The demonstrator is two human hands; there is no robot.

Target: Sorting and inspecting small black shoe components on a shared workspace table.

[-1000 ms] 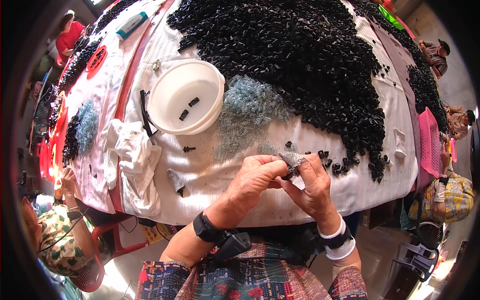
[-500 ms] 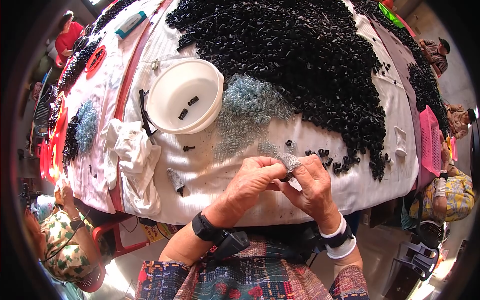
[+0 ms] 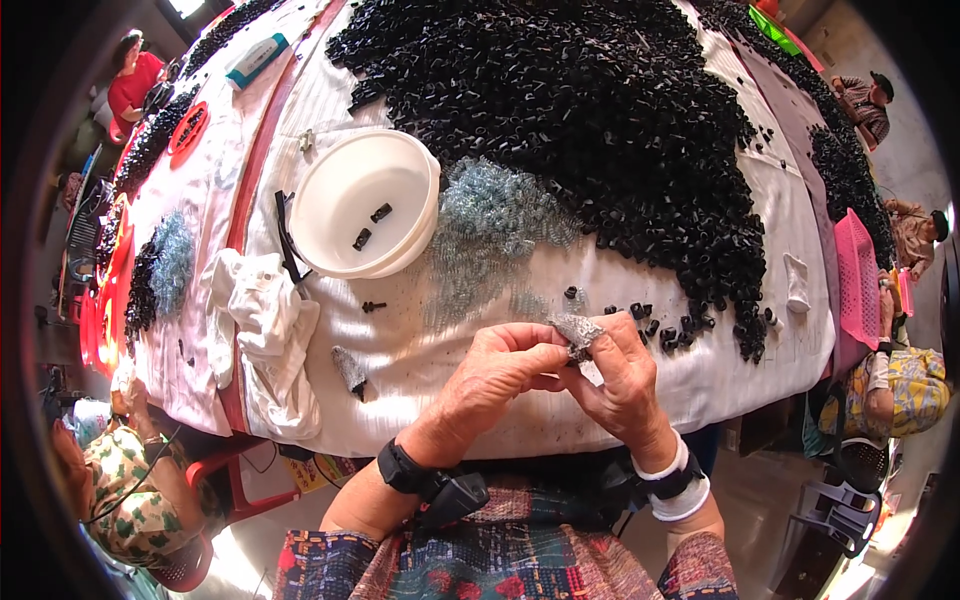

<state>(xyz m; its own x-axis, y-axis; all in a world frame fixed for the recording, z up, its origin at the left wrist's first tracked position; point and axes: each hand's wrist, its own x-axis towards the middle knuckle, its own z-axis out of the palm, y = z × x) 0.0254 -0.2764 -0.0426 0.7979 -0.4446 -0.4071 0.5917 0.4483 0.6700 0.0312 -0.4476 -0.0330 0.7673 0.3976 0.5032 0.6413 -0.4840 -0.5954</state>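
Observation:
My right hand [image 3: 625, 385] grips a grey speckled piece [image 3: 575, 328] between thumb and fingers; a dark part shows at its lower end. My left hand [image 3: 505, 372] is closed in a pinch against that end, and what lies between its fingertips is hidden. Just beyond my hands spreads a heap of clear bluish coil springs [image 3: 500, 210]. A similar grey piece with a black tip [image 3: 349, 368] lies on the cloth to the left. Near it is a small black fitting [image 3: 374, 306]. Several loose black rings [image 3: 675, 335] are scattered beyond my right hand.
A white bowl [image 3: 434, 185] holding two black parts [image 3: 381, 212] stands left of the springs. A huge heap of black rings [image 3: 560, 110] covers the far table. White cloth gloves [image 3: 270, 340] lie at left, a pink basket [image 3: 858, 290] at right. Other people sit around.
My hands stay together at the grey piece, with small finger shifts. The whole view has shifted slightly; the things on the table look unmoved.

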